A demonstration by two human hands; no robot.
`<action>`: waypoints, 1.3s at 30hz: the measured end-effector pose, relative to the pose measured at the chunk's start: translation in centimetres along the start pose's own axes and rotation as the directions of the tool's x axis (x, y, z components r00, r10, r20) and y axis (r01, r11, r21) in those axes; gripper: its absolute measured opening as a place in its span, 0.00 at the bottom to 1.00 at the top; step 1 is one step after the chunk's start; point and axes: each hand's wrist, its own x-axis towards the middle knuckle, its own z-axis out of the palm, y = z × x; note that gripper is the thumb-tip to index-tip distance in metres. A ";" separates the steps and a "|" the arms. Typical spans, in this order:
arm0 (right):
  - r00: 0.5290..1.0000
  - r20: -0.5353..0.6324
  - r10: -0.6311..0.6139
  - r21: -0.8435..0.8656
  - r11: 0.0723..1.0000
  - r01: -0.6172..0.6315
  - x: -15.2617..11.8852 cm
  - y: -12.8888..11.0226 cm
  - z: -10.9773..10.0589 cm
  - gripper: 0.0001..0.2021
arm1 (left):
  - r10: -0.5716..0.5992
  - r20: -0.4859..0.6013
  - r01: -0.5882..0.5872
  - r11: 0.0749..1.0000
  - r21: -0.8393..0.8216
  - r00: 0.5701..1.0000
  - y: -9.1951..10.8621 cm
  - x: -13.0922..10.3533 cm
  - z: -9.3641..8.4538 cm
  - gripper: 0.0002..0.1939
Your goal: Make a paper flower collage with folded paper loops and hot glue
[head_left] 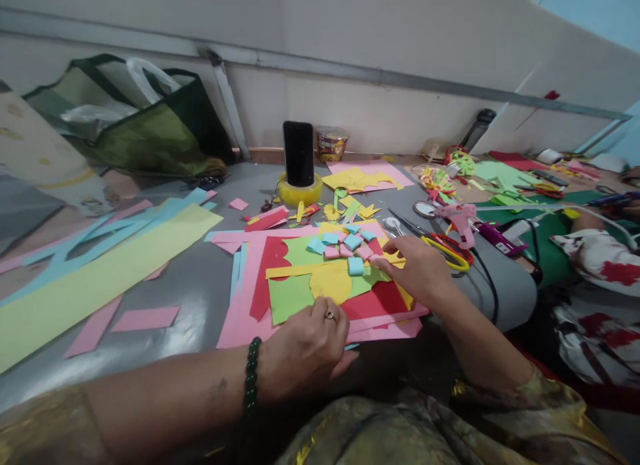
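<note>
My left hand (pixel 310 335) has its fingers curled at the lower edge of a yellow paper circle (pixel 330 281), closed on that edge. The circle lies over green paper (pixel 287 301) and a yellow strip (pixel 285 272). My right hand (pixel 417 268) reaches in from the right, thumb and index finger apart, beside a heap of small folded pink and blue paper loops (pixel 356 266). Its fingertips are close to a pink piece; whether they touch it I cannot tell. Red paper (pixel 373 303) and pink sheets (pixel 240 325) lie underneath.
A phone (pixel 299 155) stands in a yellow tape roll (pixel 300 191). Scissors (pixel 453 255), a pink glue gun (pixel 460 221) and a cord lie to the right. Long paper strips (pixel 125 258) cover the left. A green bag (pixel 150 118) sits behind; another person's sleeve (pixel 605 251) shows at right.
</note>
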 end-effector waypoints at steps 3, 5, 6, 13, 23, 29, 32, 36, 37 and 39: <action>1.000 -0.014 -0.026 0.015 1.000 0.026 -0.2 -1.3 -0.3 0.11 | 0.000 -0.004 0.000 1.000 0.010 1.000 0.0 0.0 0.0 0.26; 0.997 0.074 0.012 -0.019 1.000 -0.011 -0.2 -2.7 -0.4 0.12 | 0.006 -0.001 -0.006 1.000 0.008 1.000 0.0 0.0 0.0 0.26; 0.990 0.135 0.041 -0.051 0.998 -0.034 -0.2 -3.5 -0.5 0.13 | 0.009 0.012 -0.009 1.000 0.006 1.000 0.0 0.0 0.0 0.26; 0.944 0.305 0.127 -0.176 0.981 -0.076 0.5 -6.0 -0.2 0.11 | 0.006 0.019 -0.006 1.000 -0.026 1.000 0.0 0.0 0.1 0.26; 0.946 0.296 0.131 -0.190 0.979 -0.076 0.5 -6.0 0.0 0.15 | -0.015 0.051 0.017 0.998 -0.054 0.999 0.1 -0.2 0.2 0.25; 0.961 0.237 0.141 -0.196 0.976 -0.095 0.7 -5.9 -0.2 0.11 | -0.008 0.092 0.015 0.997 -0.078 0.996 0.1 -0.1 0.2 0.24; 0.972 0.177 0.153 -0.020 0.988 -0.152 0.7 -4.9 -0.7 0.06 | 0.009 0.094 -0.005 0.999 -0.042 0.995 0.1 0.0 0.2 0.25; 0.973 0.137 0.184 0.399 0.889 -0.224 1.0 -2.9 -1.4 0.08 | 0.017 0.113 -0.011 0.999 -0.048 0.993 0.1 0.0 0.0 0.27; 0.972 0.134 0.191 0.481 0.845 -0.233 1.2 -2.4 -1.4 0.09 | 0.015 0.119 -0.008 0.998 -0.061 0.993 0.1 0.0 0.0 0.27; 0.967 0.143 0.212 0.617 0.745 -0.255 1.4 -1.5 -1.3 0.11 | 0.003 0.126 0.007 0.997 -0.083 0.992 0.1 0.0 0.0 0.25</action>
